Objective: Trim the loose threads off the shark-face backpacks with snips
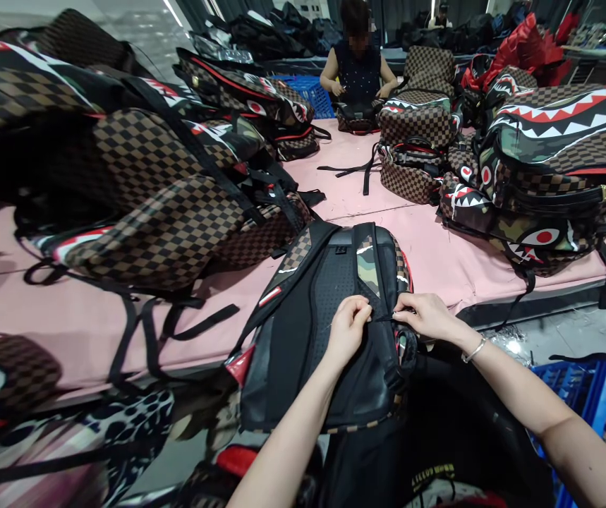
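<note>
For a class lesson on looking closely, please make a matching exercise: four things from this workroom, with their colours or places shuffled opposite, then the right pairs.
1. Tabletop
2. Bracelet
3. Lower-right crate
4. Nearest backpack

A. Blue
B. Under the left hand and right hand
C. Pink
D. Silver-coloured

Right pairs: 1-C, 2-D, 3-A, 4-B

Worktop: pink-covered worktop point(429, 247), a seam across it, stray threads scattered about
Near edge: upper part of a black-backed backpack point(286, 353), straps up
Left: heap of checkered backpacks point(176, 219), straps hanging over the edge
Behind heap: red-trimmed bags point(250, 95)
Centre right: stacked checkered bags point(416, 134)
Right: piled shark-mouth backpacks point(551, 169)
Far side: small dark bag point(358, 116)
</note>
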Demonstrator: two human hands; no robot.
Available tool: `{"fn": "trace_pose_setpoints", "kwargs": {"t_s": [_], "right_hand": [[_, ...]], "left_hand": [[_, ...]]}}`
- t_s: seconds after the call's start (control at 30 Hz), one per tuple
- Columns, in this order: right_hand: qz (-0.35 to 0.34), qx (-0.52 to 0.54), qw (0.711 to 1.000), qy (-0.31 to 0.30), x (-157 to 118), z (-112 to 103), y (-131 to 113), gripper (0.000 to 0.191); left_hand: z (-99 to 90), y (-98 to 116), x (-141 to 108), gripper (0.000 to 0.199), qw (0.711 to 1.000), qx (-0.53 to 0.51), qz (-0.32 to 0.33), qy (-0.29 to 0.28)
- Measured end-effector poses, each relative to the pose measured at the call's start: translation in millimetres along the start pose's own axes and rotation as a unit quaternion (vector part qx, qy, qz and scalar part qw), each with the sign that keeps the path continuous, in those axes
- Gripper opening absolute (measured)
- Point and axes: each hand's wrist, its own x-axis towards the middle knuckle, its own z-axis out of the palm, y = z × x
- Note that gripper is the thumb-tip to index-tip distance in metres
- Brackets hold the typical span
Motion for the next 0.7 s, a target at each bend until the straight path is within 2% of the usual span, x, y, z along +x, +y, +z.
{"fn": "trace_pose_setpoints", "kwargs": {"t_s": [0.07, 0.13, 0.23, 0.33, 0.5, 0.6, 0.7], "right_hand": [[0.026, 0.089, 0.996, 0.003, -0.2, 5.3, 5.8, 0.010], [0.072, 0.199, 0.977, 0.026, -0.1, 13.4, 11.7, 0.018], [0.130, 0.335, 0.932, 0.050, 3.0, 26.0, 16.4, 0.027], [0.151, 0.377, 0.913, 0.038, 9.5, 34.4, 14.1, 0.032], [0.184, 0.405, 0.895, 0.017, 17.7, 36.8, 4.9, 0.025], [0.195, 0.436, 0.878, 0.006, 17.8, 35.4, 1.9, 0.024], [0.195, 0.444, 0.874, 0.016, 16.8, 35.9, 1.6, 0.026]], "left_hand": [[-3.9, 2.7, 0.4, 0.024, 0.993, -0.103, -0.066, 0.004], [-7.8, 5.4, 0.9, 0.035, 0.970, -0.211, -0.122, 0.009], [-10.1, 6.3, 2.4, 0.043, 0.952, -0.275, -0.134, 0.018], [-7.3, 1.1, 4.1, 0.026, 0.971, -0.219, -0.095, 0.014], [-4.5, -10.1, 3.9, 0.021, 0.999, -0.028, -0.034, -0.013], [-5.8, -9.5, 1.8, 0.015, 0.993, 0.107, 0.048, -0.026], [-4.8, -5.1, -0.9, 0.014, 0.978, 0.172, 0.118, -0.032]]}}
